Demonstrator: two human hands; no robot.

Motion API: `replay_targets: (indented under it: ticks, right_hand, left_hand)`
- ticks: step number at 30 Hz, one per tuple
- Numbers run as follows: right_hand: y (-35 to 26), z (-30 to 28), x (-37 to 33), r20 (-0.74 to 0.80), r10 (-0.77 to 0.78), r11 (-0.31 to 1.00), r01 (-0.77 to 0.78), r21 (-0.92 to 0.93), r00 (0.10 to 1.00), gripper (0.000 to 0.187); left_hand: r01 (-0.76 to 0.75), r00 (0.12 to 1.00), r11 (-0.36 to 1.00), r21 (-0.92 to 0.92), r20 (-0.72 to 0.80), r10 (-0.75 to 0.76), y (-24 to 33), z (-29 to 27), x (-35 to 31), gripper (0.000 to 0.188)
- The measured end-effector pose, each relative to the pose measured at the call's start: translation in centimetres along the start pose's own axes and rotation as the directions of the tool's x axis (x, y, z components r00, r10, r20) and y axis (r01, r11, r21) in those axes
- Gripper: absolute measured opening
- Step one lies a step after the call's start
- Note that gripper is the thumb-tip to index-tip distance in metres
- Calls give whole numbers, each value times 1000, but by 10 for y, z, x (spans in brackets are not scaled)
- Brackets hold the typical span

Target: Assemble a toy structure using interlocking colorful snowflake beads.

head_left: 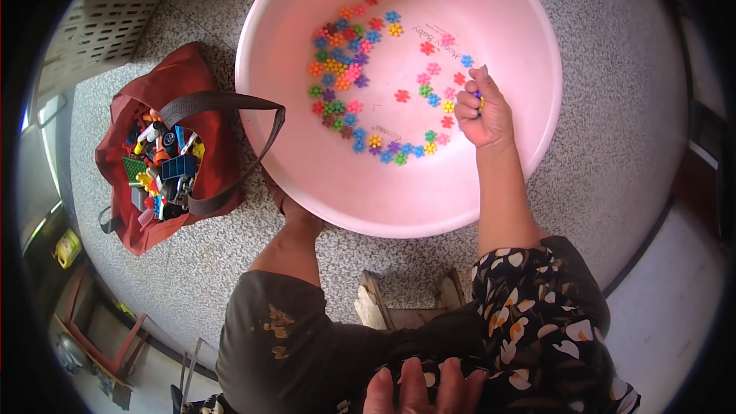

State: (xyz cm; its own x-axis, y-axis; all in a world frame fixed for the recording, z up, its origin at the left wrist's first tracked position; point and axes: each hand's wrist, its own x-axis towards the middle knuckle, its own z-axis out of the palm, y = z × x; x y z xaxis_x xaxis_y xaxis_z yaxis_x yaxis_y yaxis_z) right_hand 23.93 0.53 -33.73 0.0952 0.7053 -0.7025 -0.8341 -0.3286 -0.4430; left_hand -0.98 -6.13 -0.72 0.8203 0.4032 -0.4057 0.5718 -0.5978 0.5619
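A large pink basin (399, 218) holds many small plastic flower pieces in several colours. Most lie in a curved band along its left side and bottom, such as the yellow flower (375, 141). Over the basin's right side, my right hand (489, 115) is closed around flower pieces; purple and yellow bits (479, 100) show between the fingers. Close by are a red flower (459, 78) and a blue flower (467, 61). At the bottom of the view, the fingers of my left hand (423, 389) rest on my lap, slightly apart with nothing in them.
Left of the basin, an open red bag (184, 69) with dark straps is filled with mixed toy pieces (165, 165). A perforated pale crate (115, 4) stands at the upper left. Below the basin is a low wooden stool (410, 314). The floor is speckled grey.
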Motion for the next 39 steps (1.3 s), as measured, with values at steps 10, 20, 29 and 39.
replay_targets:
  ticks: [10, 20, 29, 39]
  right_hand:
    - [126, 4, 9, 280, -53, 117, 285, -951, 958, 18]
    - [186, 30, 12, 364, 108, -415, 375, -829, 925, 19]
    - [156, 22, 19, 246, 135, 448, 163, -879, 960, 29]
    - [61, 82, -38, 567, 352, 894, -88, -439, 745, 37]
  left_hand:
    - [-7, 1000, 999, 34, 30, 6, -1, 1, 3, 39]
    - [80, 997, 996, -25, 23, -79, 0, -2, 0, 41]
    - [87, 996, 996, -33, 13, -87, 0, 4, -9, 43]
    - [89, 994, 992, -85, -53, -93, 1, 5, -11, 43]
